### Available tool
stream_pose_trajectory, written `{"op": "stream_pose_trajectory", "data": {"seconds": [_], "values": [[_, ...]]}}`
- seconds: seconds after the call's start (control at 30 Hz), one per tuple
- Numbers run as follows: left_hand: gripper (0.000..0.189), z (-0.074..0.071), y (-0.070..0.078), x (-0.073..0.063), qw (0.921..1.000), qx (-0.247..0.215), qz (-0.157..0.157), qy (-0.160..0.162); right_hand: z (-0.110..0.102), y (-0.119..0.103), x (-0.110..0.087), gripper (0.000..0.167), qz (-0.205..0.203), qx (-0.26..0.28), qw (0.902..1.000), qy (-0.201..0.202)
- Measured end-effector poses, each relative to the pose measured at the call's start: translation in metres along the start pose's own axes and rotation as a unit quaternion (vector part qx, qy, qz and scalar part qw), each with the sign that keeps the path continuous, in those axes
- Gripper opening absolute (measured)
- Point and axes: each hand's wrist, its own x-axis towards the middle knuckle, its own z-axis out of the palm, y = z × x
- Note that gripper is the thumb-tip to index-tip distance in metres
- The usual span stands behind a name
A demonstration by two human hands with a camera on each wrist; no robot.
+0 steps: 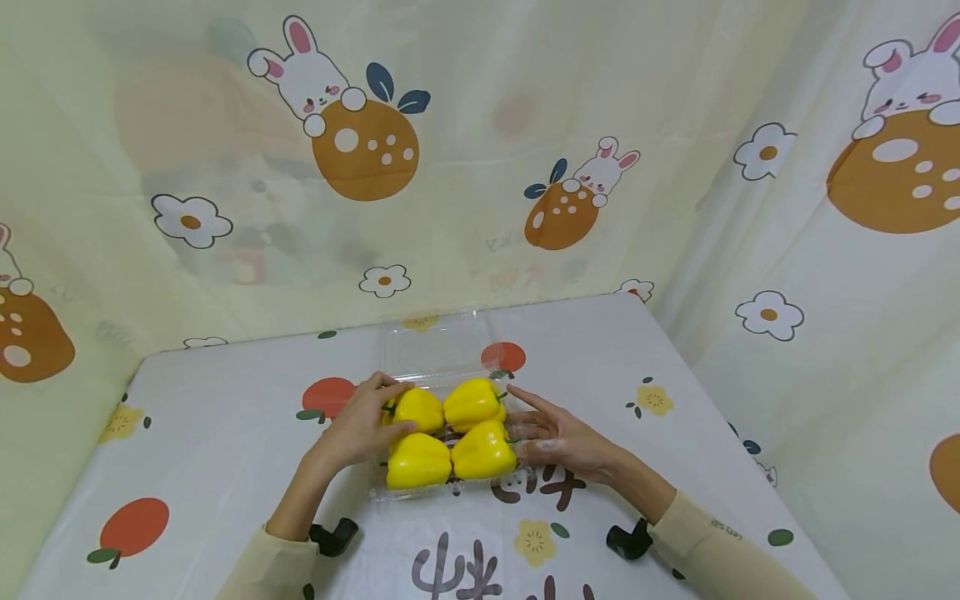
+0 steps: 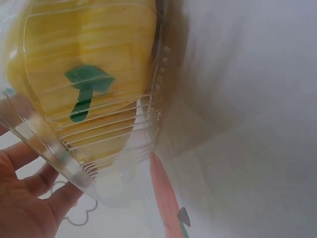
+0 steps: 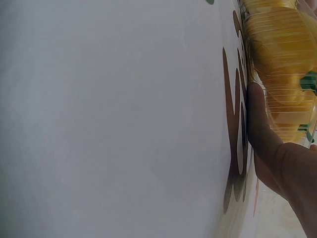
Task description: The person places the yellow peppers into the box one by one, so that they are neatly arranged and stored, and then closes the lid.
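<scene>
A clear plastic clamshell box (image 1: 408, 493) lies on the table with its lid (image 1: 427, 350) folded back, away from me. Several yellow bell peppers (image 1: 418, 461) with green stems fill it. At the left side, my left hand (image 1: 367, 421) reaches over the rim, thumb and fingers spread by the back-left pepper (image 1: 420, 408). The left wrist view shows its fingers (image 2: 59, 201) along the ribbed box's rim. My right hand (image 1: 558, 437) lies against the right wall, index finger extended beside a stem. In the right wrist view, a digit (image 3: 262, 124) runs along the box's lower edge.
A white cloth with printed fruit, flowers and brown lettering covers the table (image 1: 225, 450). Patterned curtains (image 1: 465, 150) hang behind and at both sides. Dark objects (image 1: 333, 537) show beside both wrists.
</scene>
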Motion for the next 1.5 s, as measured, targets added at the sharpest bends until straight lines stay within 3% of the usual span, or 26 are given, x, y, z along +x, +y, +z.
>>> {"op": "stream_pose_trajectory", "data": {"seconds": [0.47, 1.23, 1.5], "values": [[0.061, 0.0014, -0.0067, 0.0015, 0.9999, -0.009, -0.001, 0.008, -0.0016, 0.0015, -0.0006, 0.101, -0.004, 0.005, 0.9999, -0.008], [0.068, 0.0019, -0.0021, -0.0014, 0.9998, 0.001, -0.014, -0.011, 0.0012, 0.0005, 0.0004, 0.1, 0.0, 0.002, 1.0, 0.0], [0.067, 0.0021, -0.0021, -0.0031, 1.0, 0.002, 0.002, -0.001, 0.0011, 0.0001, -0.0008, 0.099, -0.002, 0.003, 1.0, -0.002]]}}
